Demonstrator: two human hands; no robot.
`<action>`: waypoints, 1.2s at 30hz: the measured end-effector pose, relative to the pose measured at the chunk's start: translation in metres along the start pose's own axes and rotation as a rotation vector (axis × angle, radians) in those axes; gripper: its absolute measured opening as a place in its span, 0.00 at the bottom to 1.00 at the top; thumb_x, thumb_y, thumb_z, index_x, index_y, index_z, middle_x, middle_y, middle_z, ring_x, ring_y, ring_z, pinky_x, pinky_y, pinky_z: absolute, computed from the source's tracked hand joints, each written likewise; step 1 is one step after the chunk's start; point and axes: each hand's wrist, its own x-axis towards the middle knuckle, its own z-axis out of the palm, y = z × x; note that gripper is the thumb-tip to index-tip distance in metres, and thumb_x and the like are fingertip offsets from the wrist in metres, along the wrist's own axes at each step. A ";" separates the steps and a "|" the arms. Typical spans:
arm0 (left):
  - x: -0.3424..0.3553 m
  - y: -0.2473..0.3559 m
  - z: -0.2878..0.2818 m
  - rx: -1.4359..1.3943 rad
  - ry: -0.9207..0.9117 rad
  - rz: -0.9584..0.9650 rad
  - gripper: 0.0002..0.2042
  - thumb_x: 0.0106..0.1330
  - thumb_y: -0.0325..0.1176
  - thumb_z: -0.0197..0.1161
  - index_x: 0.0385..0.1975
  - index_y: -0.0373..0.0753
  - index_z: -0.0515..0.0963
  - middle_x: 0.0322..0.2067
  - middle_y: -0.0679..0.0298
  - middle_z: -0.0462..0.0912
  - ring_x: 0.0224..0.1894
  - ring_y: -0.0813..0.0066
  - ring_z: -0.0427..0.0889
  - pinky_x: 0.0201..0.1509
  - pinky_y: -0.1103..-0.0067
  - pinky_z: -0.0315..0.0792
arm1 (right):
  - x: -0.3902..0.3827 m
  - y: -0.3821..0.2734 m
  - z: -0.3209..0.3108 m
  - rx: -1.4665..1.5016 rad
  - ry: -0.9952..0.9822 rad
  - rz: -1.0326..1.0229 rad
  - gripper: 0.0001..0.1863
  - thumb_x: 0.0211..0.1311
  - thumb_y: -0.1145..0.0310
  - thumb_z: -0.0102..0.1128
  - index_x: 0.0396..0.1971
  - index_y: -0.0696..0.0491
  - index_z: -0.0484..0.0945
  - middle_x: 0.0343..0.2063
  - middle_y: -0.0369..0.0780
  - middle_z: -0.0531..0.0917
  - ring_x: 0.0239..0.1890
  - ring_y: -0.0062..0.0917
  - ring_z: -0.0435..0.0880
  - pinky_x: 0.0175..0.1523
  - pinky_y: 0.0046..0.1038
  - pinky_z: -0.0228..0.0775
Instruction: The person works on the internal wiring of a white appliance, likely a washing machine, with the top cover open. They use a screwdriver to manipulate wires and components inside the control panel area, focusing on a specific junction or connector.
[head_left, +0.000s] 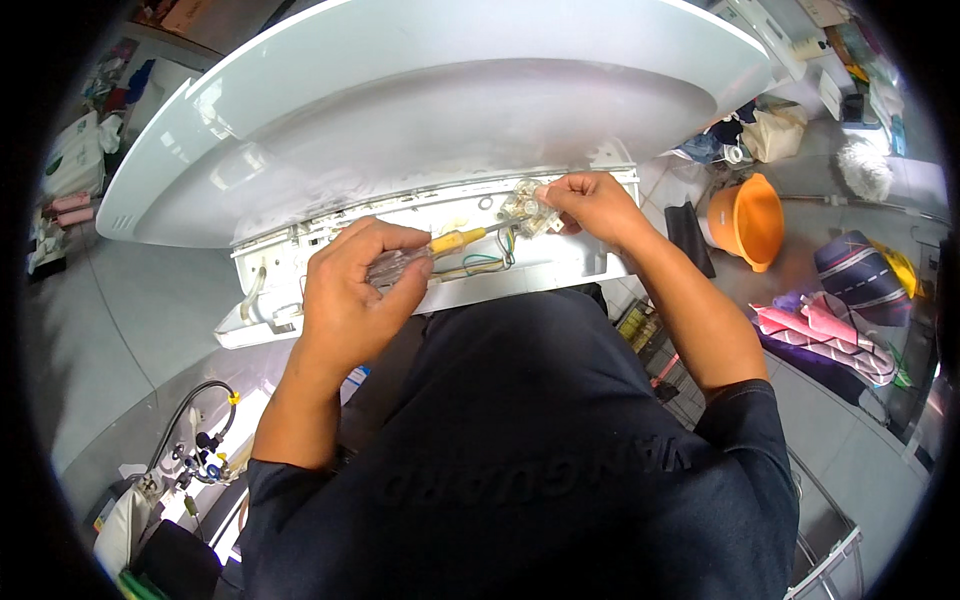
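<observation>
Your left hand (350, 295) is curled tight around a screwdriver (430, 252) with a clear handle and a yellow collar, just left of the frame's centre. Your right hand (595, 205), up and to the right of it, pinches a small clear plastic terminal block (527, 205) between thumb and fingertips, holding it against the open edge of the white appliance housing (420, 120) that fills the upper half of the picture.

The screwdriver's long axis runs from lower left to upper right, at a shallow tilt across the frame. Its handle sits buried in your left fist and its shaft points toward the terminal block; the tip itself is too small to make out, so I cannot tell whether it is seated in a screw.

The likeliest trouble is the tip slipping. You hold the block in the air rather than braced on something firm, and a shove along that slanted line could skid the blade off toward your right fingertips, which sit directly in its path.

A second risk lies in the thin green and yellow wires (490, 255) looping just below the shaft. Twist or pull the block too far and you could strain them at their terminals or snag them with the shaft.

The block is small and glossy, so a hard turn may rotate it out of your pinch.
</observation>
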 end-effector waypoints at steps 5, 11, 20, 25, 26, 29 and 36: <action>0.003 0.007 0.011 -0.037 0.001 0.019 0.08 0.59 0.26 0.70 0.38 0.35 0.84 0.33 0.57 0.86 0.38 0.63 0.85 0.45 0.74 0.76 | 0.003 0.007 0.000 0.087 -0.013 0.005 0.18 0.69 0.55 0.66 0.33 0.56 0.84 0.22 0.31 0.79 0.25 0.15 0.77 0.32 0.22 0.77; 0.005 0.013 0.017 -0.041 -0.030 0.017 0.08 0.59 0.27 0.70 0.37 0.36 0.84 0.34 0.57 0.86 0.39 0.61 0.85 0.47 0.72 0.76 | 0.000 0.004 0.002 0.063 0.002 -0.028 0.17 0.70 0.56 0.65 0.34 0.57 0.84 0.21 0.31 0.78 0.23 0.15 0.76 0.32 0.22 0.76; 0.010 0.015 0.020 -0.019 -0.025 0.036 0.08 0.59 0.27 0.71 0.37 0.36 0.84 0.34 0.57 0.86 0.38 0.61 0.86 0.46 0.73 0.77 | 0.008 0.016 0.002 0.052 0.046 -0.038 0.21 0.66 0.52 0.68 0.34 0.59 0.87 0.19 0.35 0.80 0.21 0.18 0.80 0.30 0.24 0.77; 0.010 0.013 0.021 -0.021 -0.033 0.032 0.08 0.59 0.27 0.71 0.37 0.36 0.84 0.34 0.56 0.86 0.38 0.62 0.86 0.46 0.73 0.77 | 0.005 0.010 0.003 0.021 0.023 -0.017 0.18 0.69 0.55 0.66 0.36 0.58 0.85 0.21 0.31 0.78 0.23 0.14 0.75 0.31 0.22 0.77; 0.010 0.012 0.021 -0.019 -0.036 0.035 0.08 0.59 0.27 0.71 0.37 0.35 0.84 0.34 0.56 0.86 0.38 0.62 0.86 0.46 0.73 0.77 | 0.006 0.010 0.002 0.015 0.023 -0.019 0.18 0.69 0.55 0.66 0.36 0.58 0.85 0.21 0.31 0.78 0.23 0.14 0.75 0.31 0.22 0.77; 0.011 0.012 0.022 -0.015 -0.032 0.044 0.08 0.59 0.27 0.71 0.37 0.35 0.84 0.33 0.56 0.86 0.38 0.63 0.86 0.45 0.74 0.77 | 0.006 0.010 0.002 0.013 0.023 -0.015 0.18 0.69 0.55 0.66 0.36 0.58 0.85 0.21 0.31 0.78 0.23 0.14 0.75 0.30 0.22 0.77; 0.011 0.011 0.022 -0.018 -0.023 0.041 0.07 0.59 0.27 0.71 0.37 0.35 0.84 0.33 0.57 0.86 0.37 0.63 0.85 0.44 0.74 0.77 | 0.005 0.010 0.003 0.010 0.028 -0.012 0.18 0.70 0.55 0.66 0.36 0.58 0.86 0.21 0.31 0.78 0.23 0.14 0.75 0.31 0.22 0.76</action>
